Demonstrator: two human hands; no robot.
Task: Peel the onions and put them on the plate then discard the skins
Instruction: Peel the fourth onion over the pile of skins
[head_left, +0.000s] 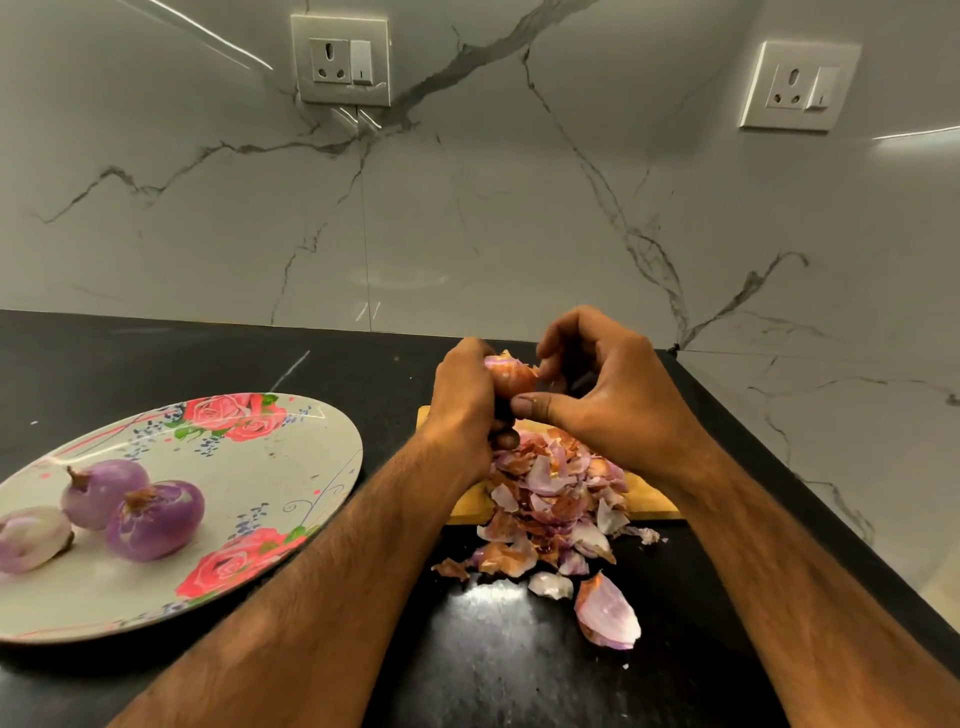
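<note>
My left hand (462, 400) grips an onion (511, 376) with brown skin still on it, held above the wooden cutting board (649, 501). My right hand (608, 389) pinches the skin at the onion's top with thumb and fingers. Below both hands lies a heap of onion skins (550, 499), spilling off the board onto the black counter. To the left, a floral plate (291, 467) carries three peeled purple onions (156, 519) near its left side.
A large loose skin piece (610, 613) lies on the counter (208, 358) in front of the heap. The marble wall stands right behind the board and turns a corner on the right. Two wall sockets (340, 60) sit high up.
</note>
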